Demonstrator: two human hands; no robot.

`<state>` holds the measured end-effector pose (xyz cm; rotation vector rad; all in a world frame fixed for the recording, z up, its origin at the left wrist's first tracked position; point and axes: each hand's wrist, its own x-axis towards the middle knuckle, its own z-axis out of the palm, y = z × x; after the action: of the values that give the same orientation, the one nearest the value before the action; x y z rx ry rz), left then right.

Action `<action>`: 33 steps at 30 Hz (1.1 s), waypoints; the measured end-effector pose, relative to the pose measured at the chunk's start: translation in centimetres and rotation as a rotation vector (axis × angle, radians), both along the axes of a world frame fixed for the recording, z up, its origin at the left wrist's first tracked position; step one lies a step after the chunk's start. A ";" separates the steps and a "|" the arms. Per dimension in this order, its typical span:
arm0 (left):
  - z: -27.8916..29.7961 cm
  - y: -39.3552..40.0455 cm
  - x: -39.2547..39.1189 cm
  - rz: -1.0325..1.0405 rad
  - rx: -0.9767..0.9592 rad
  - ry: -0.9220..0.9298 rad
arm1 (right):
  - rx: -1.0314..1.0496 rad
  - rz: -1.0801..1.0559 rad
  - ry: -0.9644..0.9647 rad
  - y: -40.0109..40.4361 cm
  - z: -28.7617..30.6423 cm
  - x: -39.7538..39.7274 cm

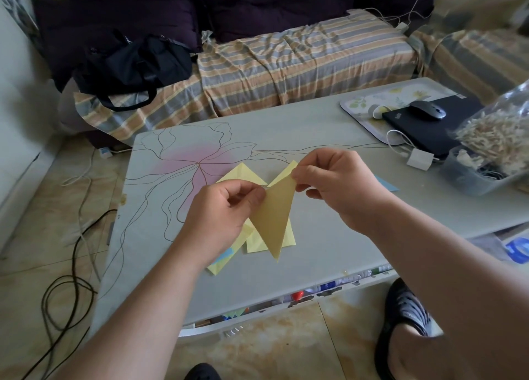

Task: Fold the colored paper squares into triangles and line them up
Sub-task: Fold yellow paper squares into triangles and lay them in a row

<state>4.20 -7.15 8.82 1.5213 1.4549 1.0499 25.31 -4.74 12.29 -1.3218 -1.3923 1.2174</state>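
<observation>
Both hands, left [226, 208] and right [335, 179], pinch a thin, creased yellow paper triangle [276, 216] above flat yellow sheets [259, 243] near the smooth grey bench's [329, 236] front edge.

Stack of paper squares [257, 243]: largely covered by the left hand [226, 213] and the held yellow triangle [276, 216]; count indeterminable. Blue sheet [386, 184]: mostly hidden behind the right hand [337, 185]. Laptop [429, 124]: partly covered by a plastic bag [498, 127], which the right edge cropped. Items under the desk [315, 162]: too small to identify.
</observation>
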 end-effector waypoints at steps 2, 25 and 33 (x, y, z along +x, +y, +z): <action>0.0 0.1 -0.3 -0.010 -0.004 -0.003 | -0.010 -0.003 0.012 -0.1 0.0 0.0; -0.2 -0.1 0.1 0.191 0.192 0.039 | -0.048 -0.171 0.070 0.1 0.0 -0.2; -1.8 -1.8 3.9 0.035 0.418 0.520 | -0.150 -0.238 0.145 -0.4 -0.8 -2.1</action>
<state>8.09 -8.91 6.97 2.1982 1.6762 1.0737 23.21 -5.15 11.49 -1.4271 -1.0264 1.2461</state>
